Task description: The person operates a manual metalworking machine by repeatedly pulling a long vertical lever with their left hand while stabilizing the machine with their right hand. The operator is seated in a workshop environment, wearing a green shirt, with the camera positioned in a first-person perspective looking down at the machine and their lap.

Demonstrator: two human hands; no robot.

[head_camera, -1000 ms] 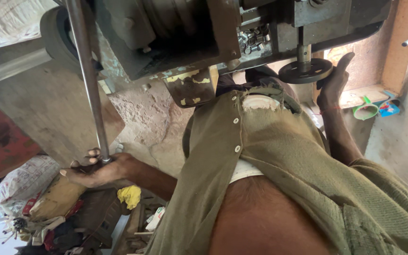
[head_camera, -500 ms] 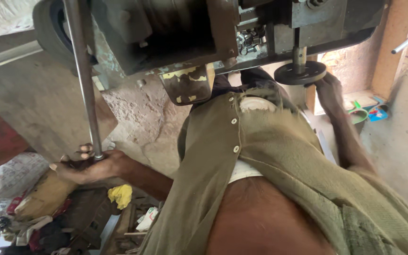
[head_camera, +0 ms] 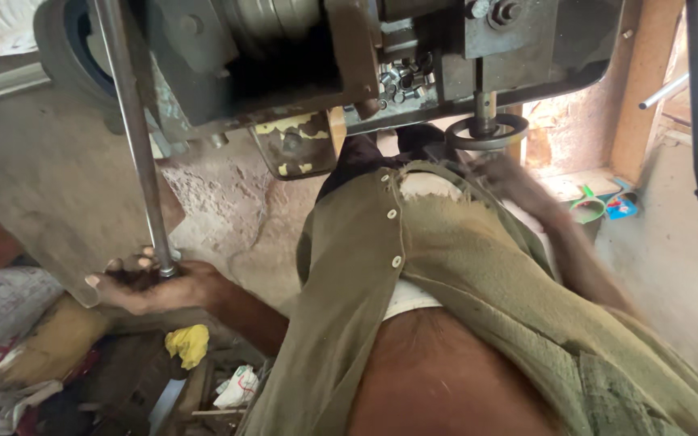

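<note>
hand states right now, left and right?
Left hand: closed around the lower end of the metal lever rod.
Right hand: motion-blurred below the round handwheel; grip cannot be told.

Right hand (head_camera: 510,182) off the handwheel (head_camera: 486,132), now lower, blurred.

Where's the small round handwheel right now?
Head view, upper right: the handwheel hangs on a short shaft under the dark machine, just above the blurred right hand.

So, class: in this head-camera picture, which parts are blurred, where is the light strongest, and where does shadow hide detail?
Head view: the right hand under the round metal wheel is smeared by motion blur; the left hand on the long steel rod is sharper. Light is strongest at the opening on the right; the machine's underside is deep in shadow.
</note>
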